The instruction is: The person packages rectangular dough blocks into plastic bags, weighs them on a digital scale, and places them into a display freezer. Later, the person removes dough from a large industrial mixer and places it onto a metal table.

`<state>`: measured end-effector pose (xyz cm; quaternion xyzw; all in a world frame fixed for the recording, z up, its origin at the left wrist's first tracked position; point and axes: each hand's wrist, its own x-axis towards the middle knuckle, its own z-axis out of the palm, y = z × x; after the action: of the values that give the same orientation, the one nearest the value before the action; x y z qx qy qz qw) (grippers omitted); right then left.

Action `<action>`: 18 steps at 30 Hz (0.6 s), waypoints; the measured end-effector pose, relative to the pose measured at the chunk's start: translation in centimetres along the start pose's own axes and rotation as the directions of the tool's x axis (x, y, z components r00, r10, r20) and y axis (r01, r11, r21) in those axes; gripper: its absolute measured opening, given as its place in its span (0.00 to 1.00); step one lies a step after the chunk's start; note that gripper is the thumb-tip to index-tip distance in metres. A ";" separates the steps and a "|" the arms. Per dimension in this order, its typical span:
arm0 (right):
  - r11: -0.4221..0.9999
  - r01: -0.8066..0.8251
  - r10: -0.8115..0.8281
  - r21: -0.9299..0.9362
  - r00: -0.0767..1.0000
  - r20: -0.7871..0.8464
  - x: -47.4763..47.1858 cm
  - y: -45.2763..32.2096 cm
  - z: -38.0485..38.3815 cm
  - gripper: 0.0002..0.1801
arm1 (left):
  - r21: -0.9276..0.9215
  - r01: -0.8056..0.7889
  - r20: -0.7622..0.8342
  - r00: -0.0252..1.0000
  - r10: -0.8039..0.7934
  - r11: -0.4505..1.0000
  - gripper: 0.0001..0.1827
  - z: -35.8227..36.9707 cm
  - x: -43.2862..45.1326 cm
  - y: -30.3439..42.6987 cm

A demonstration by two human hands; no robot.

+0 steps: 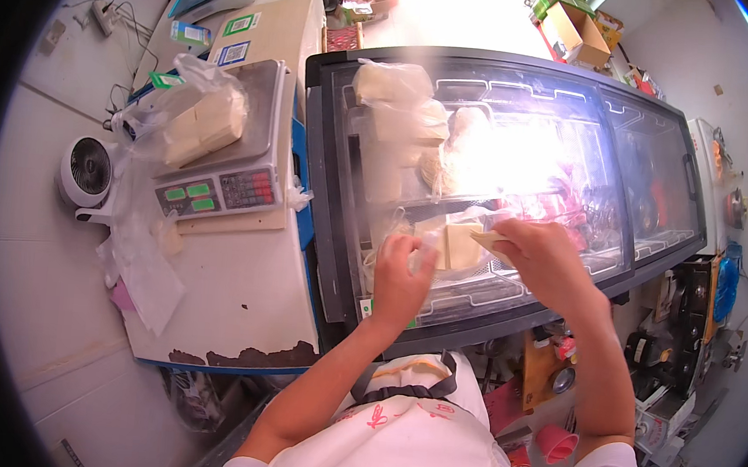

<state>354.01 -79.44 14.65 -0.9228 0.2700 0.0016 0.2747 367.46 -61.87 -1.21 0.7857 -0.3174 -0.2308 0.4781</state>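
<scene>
My left hand (pixel 402 278) pinches the near left edge of a clear plastic bag (pixel 429 248) above the glass lid of a chest freezer. Two side-by-side stacks of pale square sheets, like dough wrappers (pixel 464 246), sit in or on that bag; plastic partly covers the left stack. To their right, my right hand (pixel 546 263) grips a thin bundle of similar pale sheets (pixel 493 243) between thumb and fingers. The bundle tilts over the glass, its left tip close to the right-hand stack.
Left of the freezer (pixel 334 276), a digital scale (pixel 219 192) bears a bag of pale wrapper blocks (pixel 204 125). Loose plastic bags (pixel 146 281) and a small white fan (pixel 89 165) are farther left. Bagged pale blocks (pixel 397 103) show at the freezer's far left; glare washes out its middle.
</scene>
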 end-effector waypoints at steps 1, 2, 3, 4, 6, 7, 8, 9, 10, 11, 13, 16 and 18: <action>0.999 0.025 -0.025 -0.021 1.000 0.005 0.2 1.6 1.8 0.08 | -0.067 0.127 0.034 0.992 -0.125 0.990 0.15 0.8 0.4 -0.2; 0.999 0.033 -0.033 -0.010 0.999 0.008 0.5 2.9 3.1 0.08 | -0.408 0.262 0.129 0.965 -0.229 0.874 0.10 1.2 0.8 0.0; 0.999 0.048 -0.048 0.003 0.999 0.012 1.1 3.7 4.7 0.08 | -0.525 0.289 0.145 0.957 -0.251 0.800 0.08 1.1 0.8 0.1; 0.998 0.059 -0.059 0.015 0.998 0.016 1.6 4.6 6.1 0.09 | -0.633 0.312 0.166 0.949 -0.270 0.708 0.07 1.0 0.9 0.3; 0.994 0.108 -0.109 0.019 0.993 0.045 2.5 6.8 10.0 0.10 | -0.754 0.323 0.178 0.939 -0.295 0.572 0.08 0.8 0.7 2.5; 0.990 0.137 -0.137 0.016 0.989 0.059 3.0 7.5 11.3 0.10 | -0.766 0.327 0.189 0.938 -0.292 0.554 0.07 0.7 0.6 3.1; 0.988 0.147 -0.152 0.053 0.981 0.119 3.1 8.0 12.4 0.10 | -0.777 0.330 0.199 0.937 -0.289 0.536 0.07 0.5 0.5 3.5; 0.984 0.157 -0.171 0.086 0.968 0.184 3.2 7.9 13.1 0.10 | -0.791 0.333 0.208 0.935 -0.287 0.513 0.07 0.4 0.3 3.7; 0.979 0.165 -0.190 0.120 0.950 0.247 3.4 7.9 13.6 0.09 | -0.773 0.349 0.213 0.929 -0.301 0.531 0.07 0.2 0.0 4.0; 0.969 0.181 -0.227 0.169 0.922 0.314 3.7 8.2 13.8 0.10 | -0.753 0.365 0.217 0.924 -0.316 0.548 0.06 0.0 -0.4 4.4; 0.941 0.204 -0.308 0.269 0.845 0.437 4.7 7.8 13.0 0.11 | -0.724 0.380 0.217 0.917 -0.334 0.575 0.06 -0.3 -0.8 4.6; 0.957 0.106 -0.230 0.269 0.845 0.484 8.3 11.0 16.3 0.13 | -0.693 0.400 0.236 0.912 -0.336 0.600 0.07 0.3 -0.9 4.8; 0.979 0.045 -0.142 0.200 0.852 0.505 9.5 11.6 17.5 0.15 | -0.692 0.400 0.221 0.910 -0.352 0.601 0.07 0.3 -0.4 4.4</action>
<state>358.91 -83.43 -7.56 -0.8717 0.1400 0.2109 0.4195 365.74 -63.29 2.64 0.5739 -0.0424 -0.4562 0.6788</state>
